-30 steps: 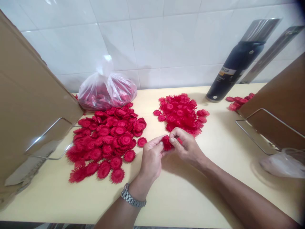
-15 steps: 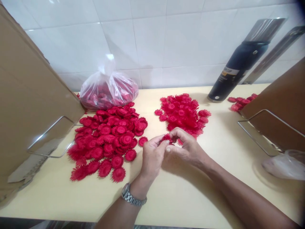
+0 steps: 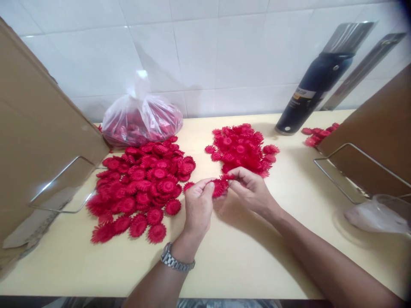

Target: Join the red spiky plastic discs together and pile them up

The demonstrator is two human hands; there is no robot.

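Observation:
Between thumb and fingers, my left hand (image 3: 199,204) pinches a round red toothed piece (image 3: 218,188), flower-like in shape. My right hand (image 3: 252,188) grips another red toothed piece (image 3: 227,176) by its edge, right against the first one. Both hands meet above the table, just in front of the right-hand pile of thin red flower-shaped pieces (image 3: 239,145). Left of my left hand spreads a larger heap of thicker red toothed discs (image 3: 157,171). One loose disc lies close behind my left fingers, partly hidden.
A tied clear plastic bag (image 3: 141,117) of red pieces stands behind the left heap. Cardboard boxes (image 3: 35,119) flank both sides, with bent metal wire frames (image 3: 334,149) beside them. A dark bottle (image 3: 316,90) stands at the back right, near another small red pile (image 3: 317,133).
My hands have drawn slightly apart, and the red pieces between them show more fully. The whole view has shifted a little, moving the scene leftward.

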